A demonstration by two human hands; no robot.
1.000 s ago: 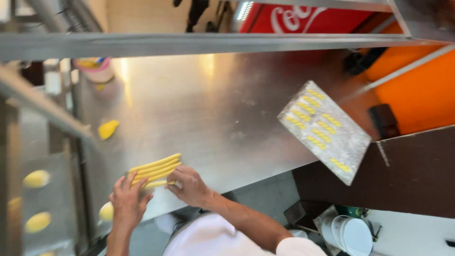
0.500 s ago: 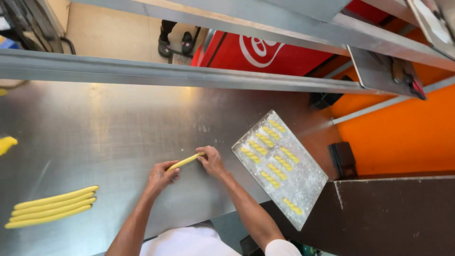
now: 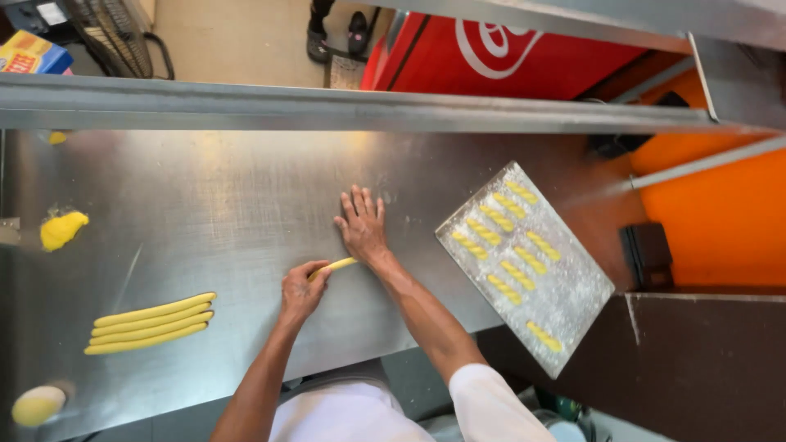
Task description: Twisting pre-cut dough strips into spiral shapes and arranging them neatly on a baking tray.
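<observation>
Centrally on the steel desk (image 3: 205, 213), the left hand (image 3: 301, 292) holds a narrow grip on one end of a yellow dough stick (image 3: 334, 266); the right hand (image 3: 363, 225) lies flat, fingers spread, over its other end. Open steel lies to the left up to four dough sticks (image 3: 149, 322); the tray (image 3: 524, 266) overhangs the near edge.

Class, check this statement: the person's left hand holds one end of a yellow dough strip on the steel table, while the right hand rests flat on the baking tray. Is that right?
Not quite. The right hand lies flat on the steel table, over the far end of the dough strip, not on the baking tray, which sits apart to its right. The left hand does hold the strip's near end. The head view shows it.
</observation>
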